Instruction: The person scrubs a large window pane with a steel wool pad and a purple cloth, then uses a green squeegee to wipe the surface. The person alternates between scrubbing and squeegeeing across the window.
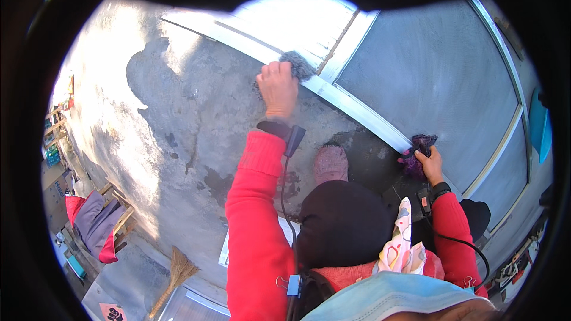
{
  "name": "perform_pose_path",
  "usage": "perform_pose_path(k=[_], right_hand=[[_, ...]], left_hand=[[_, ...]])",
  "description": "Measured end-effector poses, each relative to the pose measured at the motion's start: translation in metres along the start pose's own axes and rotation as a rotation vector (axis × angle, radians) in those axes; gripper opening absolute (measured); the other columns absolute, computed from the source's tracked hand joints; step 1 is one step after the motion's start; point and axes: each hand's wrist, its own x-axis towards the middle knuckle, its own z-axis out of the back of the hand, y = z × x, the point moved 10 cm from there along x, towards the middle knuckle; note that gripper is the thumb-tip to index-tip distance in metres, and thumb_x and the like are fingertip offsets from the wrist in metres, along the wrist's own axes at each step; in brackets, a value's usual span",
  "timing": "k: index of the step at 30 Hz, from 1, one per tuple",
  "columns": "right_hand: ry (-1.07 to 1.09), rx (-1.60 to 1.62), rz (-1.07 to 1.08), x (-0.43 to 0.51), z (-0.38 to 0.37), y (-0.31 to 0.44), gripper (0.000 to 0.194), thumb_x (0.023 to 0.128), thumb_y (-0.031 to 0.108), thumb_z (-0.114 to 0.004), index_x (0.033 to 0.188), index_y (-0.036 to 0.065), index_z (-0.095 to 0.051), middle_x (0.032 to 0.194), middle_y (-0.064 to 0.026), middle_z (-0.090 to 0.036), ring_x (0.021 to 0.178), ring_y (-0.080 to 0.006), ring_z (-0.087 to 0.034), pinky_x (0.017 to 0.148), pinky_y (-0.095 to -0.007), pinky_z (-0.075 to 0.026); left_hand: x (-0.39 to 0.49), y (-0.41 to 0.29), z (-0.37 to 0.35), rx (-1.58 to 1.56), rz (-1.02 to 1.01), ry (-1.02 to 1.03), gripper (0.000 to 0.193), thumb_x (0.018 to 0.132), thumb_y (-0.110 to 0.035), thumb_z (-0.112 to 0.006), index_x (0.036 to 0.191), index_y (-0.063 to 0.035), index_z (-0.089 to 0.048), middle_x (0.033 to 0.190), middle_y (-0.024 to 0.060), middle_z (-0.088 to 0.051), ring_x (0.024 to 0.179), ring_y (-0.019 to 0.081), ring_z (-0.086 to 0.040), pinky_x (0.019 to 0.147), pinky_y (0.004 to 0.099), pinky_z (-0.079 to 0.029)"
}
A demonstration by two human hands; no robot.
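Note:
A long white metal frame bar [359,108] runs slantwise in front of me, part of a larger panelled frame. My left hand [277,87] grips a grey, fuzzy cloth or scouring pad [296,66] and presses it on the bar's upper middle stretch. Lower right, at the bar's near end, my right hand [430,164] holds a dark purple cloth [415,165] around that end. Behind the bar lies a large grey panel [437,67] within the same frame. Both wrists wear black bands with cables.
My shoe [331,162] stands on the wet-patched concrete floor [187,111]. A straw broom [176,272] lies lower left, near a wooden stool [122,214] draped with red and grey fabric [96,223]. Another white frame [192,305] lies at the bottom. A turquoise object [539,125] is far right.

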Motion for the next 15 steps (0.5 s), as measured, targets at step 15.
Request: perform_pose_path(k=[15], right_hand=[[0.070, 0.044, -0.043, 0.008, -0.007, -0.007, 0.040, 0.074, 0.027, -0.076, 0.096, -0.003, -0.062, 0.093, -0.0205, -0.068, 0.088, -0.0325, -0.066, 0.078, -0.0389, -0.048]], left_hand=[[-0.025, -0.026, -0.022, -0.043, -0.017, -0.016, 0.032, 0.065, -0.014, -0.076, 0.086, -0.0134, -0.053, 0.090, 0.0047, -0.052, 0.090, 0.0269, -0.052, 0.076, 0.0419, -0.037]])
